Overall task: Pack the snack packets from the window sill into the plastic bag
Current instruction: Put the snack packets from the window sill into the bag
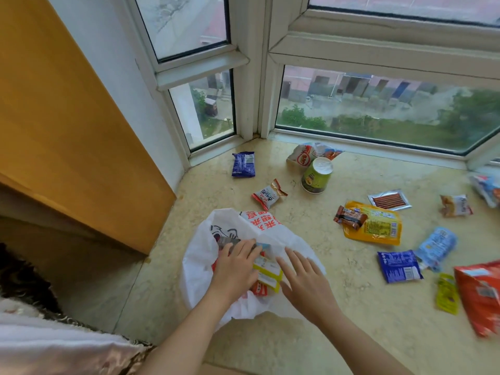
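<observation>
A white plastic bag (205,255) with red print lies open on the marble window sill (297,220). My left hand (235,269) rests in its mouth on a yellow and white snack packet (267,269), fingers laid over it. Just to the right, my right hand (305,282) hovers with fingers spread, palm down on the bag's edge, holding nothing. Loose packets lie on the sill: a blue one (243,164), a red and white one (269,194), a yellow pouch (376,224) with a brown bar (350,217) on it, another blue one (399,266).
A green paper cup (316,175) stands upside down in front of a white and red bag (308,154). A large red packet (481,296) lies at the right edge. A wooden panel (67,125) rises at the left. Window frames close the back.
</observation>
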`<act>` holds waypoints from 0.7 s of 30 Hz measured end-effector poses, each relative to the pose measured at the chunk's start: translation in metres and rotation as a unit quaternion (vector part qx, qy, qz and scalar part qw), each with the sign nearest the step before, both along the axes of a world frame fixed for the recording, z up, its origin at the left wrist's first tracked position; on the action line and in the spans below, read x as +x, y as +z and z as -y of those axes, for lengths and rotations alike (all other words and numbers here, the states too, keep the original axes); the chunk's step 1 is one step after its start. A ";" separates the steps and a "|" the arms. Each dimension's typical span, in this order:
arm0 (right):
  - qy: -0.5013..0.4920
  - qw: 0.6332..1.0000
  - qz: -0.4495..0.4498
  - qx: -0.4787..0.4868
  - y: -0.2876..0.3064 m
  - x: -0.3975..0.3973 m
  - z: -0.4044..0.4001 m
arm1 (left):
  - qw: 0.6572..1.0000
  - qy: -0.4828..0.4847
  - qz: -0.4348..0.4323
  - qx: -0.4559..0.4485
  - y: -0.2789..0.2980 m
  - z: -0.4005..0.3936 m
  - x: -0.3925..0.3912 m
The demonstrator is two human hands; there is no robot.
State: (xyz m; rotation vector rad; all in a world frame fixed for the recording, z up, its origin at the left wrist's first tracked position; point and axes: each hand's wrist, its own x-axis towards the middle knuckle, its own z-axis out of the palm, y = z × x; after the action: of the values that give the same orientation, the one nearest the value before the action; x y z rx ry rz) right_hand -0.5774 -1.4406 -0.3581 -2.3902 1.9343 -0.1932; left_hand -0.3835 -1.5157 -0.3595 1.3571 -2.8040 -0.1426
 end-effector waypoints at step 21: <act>-0.158 0.986 -0.015 0.059 0.038 -0.172 -0.111 | 0.998 -0.060 -0.013 0.024 0.049 -0.056 -0.144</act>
State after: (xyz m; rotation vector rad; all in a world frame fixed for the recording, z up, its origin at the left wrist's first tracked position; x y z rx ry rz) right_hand -0.7498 -1.3294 -0.3204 -2.0141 2.2615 -0.0555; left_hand -0.5273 -1.4593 -0.3108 1.1854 -2.8788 -0.2281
